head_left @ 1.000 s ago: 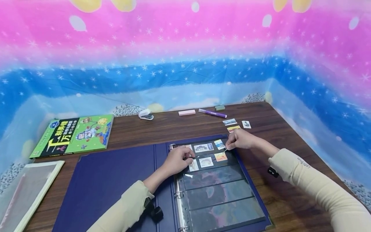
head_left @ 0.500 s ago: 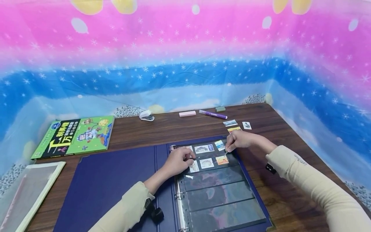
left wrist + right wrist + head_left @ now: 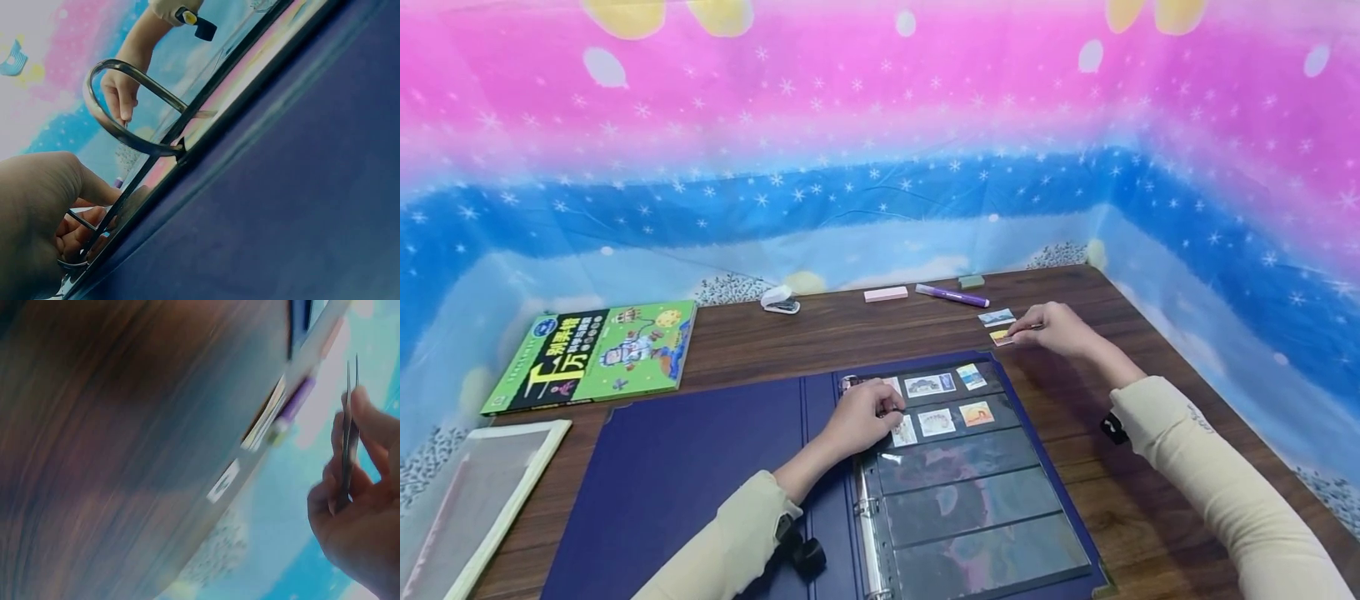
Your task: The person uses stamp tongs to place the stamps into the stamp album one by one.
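A dark blue ring binder (image 3: 700, 467) lies open with a black stamp page (image 3: 962, 458) of clear pockets on its right side. Several stamps sit in the top two rows, among them an orange stamp (image 3: 977, 414) at the right end of the second. My left hand (image 3: 861, 417) pinches at the page near the rings (image 3: 134, 78), partly covering the leftmost stamps. In my right hand (image 3: 1060, 329) is a pair of metal tweezers (image 3: 347, 450), their tips apart in the right wrist view. In the head view they reach over a yellow-and-red stamp (image 3: 1000, 337) on the table.
Beyond the binder lie a blue-grey stamp (image 3: 997, 317), a purple marker (image 3: 952, 296), a pink eraser-like block (image 3: 886, 294), a green block (image 3: 972, 282) and a white stapler (image 3: 780, 299). To the left are a green book (image 3: 625, 346) and a mesh pouch (image 3: 490, 492).
My right hand has lifted off the page's right edge and moved away and right to the loose stamps. The orange stamp sits slightly farther right. My left hand has stayed in place.
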Demonstrator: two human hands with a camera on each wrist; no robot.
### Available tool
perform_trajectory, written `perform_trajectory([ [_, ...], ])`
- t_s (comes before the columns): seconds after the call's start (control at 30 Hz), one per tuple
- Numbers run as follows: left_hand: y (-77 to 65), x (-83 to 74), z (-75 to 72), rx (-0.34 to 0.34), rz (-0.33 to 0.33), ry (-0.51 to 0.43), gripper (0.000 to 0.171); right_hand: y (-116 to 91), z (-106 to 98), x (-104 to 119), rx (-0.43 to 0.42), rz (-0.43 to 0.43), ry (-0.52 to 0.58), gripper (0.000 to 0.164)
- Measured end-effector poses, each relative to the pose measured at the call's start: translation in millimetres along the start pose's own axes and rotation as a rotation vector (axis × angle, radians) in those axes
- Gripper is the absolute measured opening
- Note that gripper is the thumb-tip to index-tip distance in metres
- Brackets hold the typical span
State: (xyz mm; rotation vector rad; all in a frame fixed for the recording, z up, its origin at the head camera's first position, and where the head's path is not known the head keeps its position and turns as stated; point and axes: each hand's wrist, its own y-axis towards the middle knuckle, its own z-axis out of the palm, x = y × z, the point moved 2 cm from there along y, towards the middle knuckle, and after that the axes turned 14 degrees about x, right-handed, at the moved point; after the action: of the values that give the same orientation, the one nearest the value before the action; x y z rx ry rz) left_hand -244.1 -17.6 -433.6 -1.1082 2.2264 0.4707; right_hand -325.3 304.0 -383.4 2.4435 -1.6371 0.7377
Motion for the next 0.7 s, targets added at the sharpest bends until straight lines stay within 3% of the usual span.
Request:
perform_trajectory([
  [0.13, -0.6, -1.3, 0.0, -0.002, 0.008, -0.003, 0.005, -1.2, -6.6, -19.0, -0.089, 0.082, -0.030, 0.020],
  [0.37, -5.4, -0.3, 3.4, 0.000, 0.013, 0.002, 0.005, 6.1, -2.6, -47.6, -0.065, 0.169, -0.042, 0.023],
  [0.7, -2.1, -0.3, -0.6, -0.015, 0.031, 0.001, 0.005, 25.2, -11.1, -54.9, -0.027, 0.188, -0.089, 0.020],
])
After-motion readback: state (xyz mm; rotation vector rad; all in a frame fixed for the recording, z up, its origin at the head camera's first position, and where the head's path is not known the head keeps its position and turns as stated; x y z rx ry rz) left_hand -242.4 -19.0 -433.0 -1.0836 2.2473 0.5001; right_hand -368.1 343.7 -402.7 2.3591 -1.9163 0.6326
